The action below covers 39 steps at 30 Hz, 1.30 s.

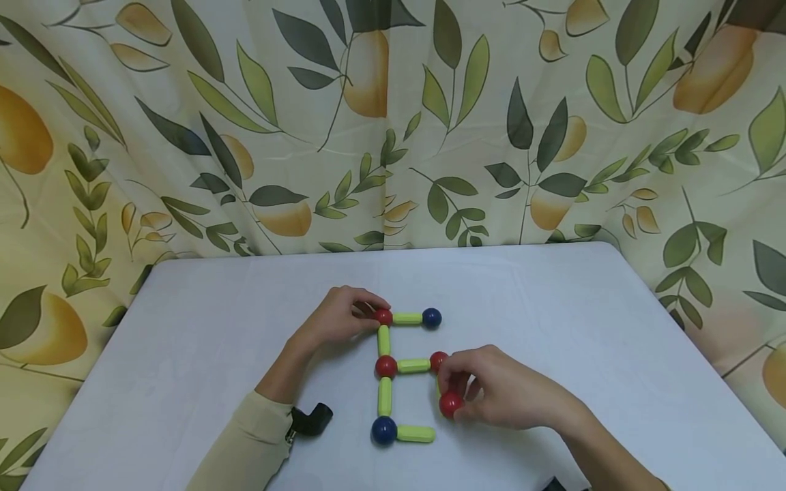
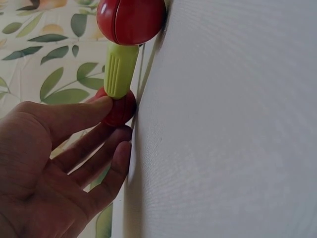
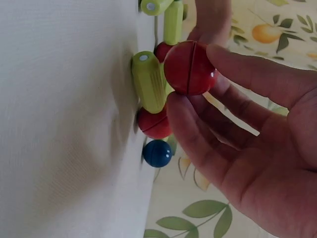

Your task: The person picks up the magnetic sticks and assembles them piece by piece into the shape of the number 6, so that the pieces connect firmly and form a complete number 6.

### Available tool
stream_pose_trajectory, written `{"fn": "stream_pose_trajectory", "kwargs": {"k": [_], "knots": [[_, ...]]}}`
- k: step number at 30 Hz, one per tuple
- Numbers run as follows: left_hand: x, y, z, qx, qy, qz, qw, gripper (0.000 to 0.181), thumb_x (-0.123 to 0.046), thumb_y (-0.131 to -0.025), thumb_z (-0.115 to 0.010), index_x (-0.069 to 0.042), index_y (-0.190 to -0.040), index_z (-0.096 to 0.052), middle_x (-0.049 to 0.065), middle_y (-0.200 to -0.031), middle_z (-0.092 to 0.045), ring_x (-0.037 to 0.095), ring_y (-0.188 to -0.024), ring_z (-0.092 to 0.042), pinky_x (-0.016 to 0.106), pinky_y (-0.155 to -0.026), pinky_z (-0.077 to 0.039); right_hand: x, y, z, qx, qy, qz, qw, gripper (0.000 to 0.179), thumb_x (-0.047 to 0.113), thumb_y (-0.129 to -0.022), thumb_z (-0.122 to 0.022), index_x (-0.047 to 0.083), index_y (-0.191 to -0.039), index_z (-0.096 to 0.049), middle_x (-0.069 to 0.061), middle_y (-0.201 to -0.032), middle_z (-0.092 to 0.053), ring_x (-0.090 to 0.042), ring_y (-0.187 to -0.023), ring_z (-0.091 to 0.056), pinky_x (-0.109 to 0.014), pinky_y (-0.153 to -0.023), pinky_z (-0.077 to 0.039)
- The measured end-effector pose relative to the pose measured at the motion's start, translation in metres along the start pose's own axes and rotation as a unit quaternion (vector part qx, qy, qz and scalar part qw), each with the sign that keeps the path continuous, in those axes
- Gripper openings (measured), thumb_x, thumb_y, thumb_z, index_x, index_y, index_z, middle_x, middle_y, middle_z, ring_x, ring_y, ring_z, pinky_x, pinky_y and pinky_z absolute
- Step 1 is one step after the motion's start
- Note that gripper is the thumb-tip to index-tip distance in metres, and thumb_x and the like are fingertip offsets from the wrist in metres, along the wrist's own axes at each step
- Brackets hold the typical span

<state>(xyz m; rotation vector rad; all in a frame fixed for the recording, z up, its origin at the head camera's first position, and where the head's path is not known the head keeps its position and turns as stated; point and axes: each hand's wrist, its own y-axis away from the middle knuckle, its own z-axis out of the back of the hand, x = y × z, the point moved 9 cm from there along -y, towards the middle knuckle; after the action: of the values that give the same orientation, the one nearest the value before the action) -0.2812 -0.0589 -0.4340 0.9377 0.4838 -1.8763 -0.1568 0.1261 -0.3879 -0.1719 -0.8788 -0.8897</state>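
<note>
A flat figure of green magnetic rods and balls lies on the white table. My left hand pinches the red ball at its top left corner, thumb and fingertips on it. From there rods run right to a small blue ball and down to the middle red ball. My right hand holds a loose red ball between thumb and fingers. Close beside it, a green rod hangs off the right-hand red ball, its metal tip bare.
At the figure's bottom left sits a larger blue ball, with a rod pointing right. A black wrist device shows at the left sleeve. Behind the white table hangs a leaf-and-fruit patterned curtain.
</note>
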Motion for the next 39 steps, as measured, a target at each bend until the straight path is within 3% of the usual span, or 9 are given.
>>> {"fn": "stream_pose_trajectory", "kwargs": {"k": [6, 17, 33, 39], "knots": [[0.001, 0.0, -0.001, 0.001, 0.001, -0.002, 1.0, 0.03, -0.007, -0.09, -0.08, -0.019, -0.118, -0.079, -0.002, -0.109, -0.076, 0.016, -0.099, -0.069, 0.033, -0.092, -0.06, -0.001, -0.001, -0.01, 0.029, -0.009, -0.018, 0.9994, 0.025, 0.008, -0.08, -0.086, 0.023, -0.096, -0.073, 0.011, -0.091, -0.068, -0.011, -0.083, -0.064, -0.026, -0.073, -0.057], [0.003, 0.0, -0.003, -0.002, 0.0, 0.0, 1.0, 0.031, -0.006, -0.09, -0.08, -0.019, -0.118, -0.08, -0.002, -0.107, -0.076, 0.015, -0.098, -0.07, 0.033, -0.092, -0.06, -0.003, -0.002, -0.02, 0.04, -0.003, -0.006, 0.9992, 0.027, 0.006, -0.079, -0.087, 0.022, -0.096, -0.074, 0.015, -0.087, -0.067, -0.007, -0.08, -0.063, -0.023, -0.07, -0.055], [0.002, 0.0, -0.001, -0.002, -0.002, -0.003, 1.0, 0.03, -0.008, -0.091, -0.08, -0.02, -0.118, -0.079, -0.002, -0.109, -0.075, 0.015, -0.1, -0.069, 0.033, -0.091, -0.06, -0.004, -0.003, -0.019, 0.035, -0.008, -0.011, 0.9993, 0.024, 0.01, -0.078, -0.089, 0.022, -0.093, -0.073, 0.012, -0.086, -0.068, -0.008, -0.078, -0.064, -0.023, -0.07, -0.056], [0.002, 0.0, -0.001, -0.002, -0.002, 0.001, 1.0, 0.03, -0.008, -0.091, -0.08, -0.02, -0.119, -0.079, -0.002, -0.109, -0.076, 0.016, -0.1, -0.07, 0.033, -0.092, -0.06, -0.01, -0.005, -0.008, 0.0, 0.002, -0.032, 0.9995, 0.017, 0.013, -0.083, -0.086, 0.021, -0.091, -0.073, 0.009, -0.087, -0.068, -0.008, -0.077, -0.064, -0.024, -0.07, -0.056]]}}
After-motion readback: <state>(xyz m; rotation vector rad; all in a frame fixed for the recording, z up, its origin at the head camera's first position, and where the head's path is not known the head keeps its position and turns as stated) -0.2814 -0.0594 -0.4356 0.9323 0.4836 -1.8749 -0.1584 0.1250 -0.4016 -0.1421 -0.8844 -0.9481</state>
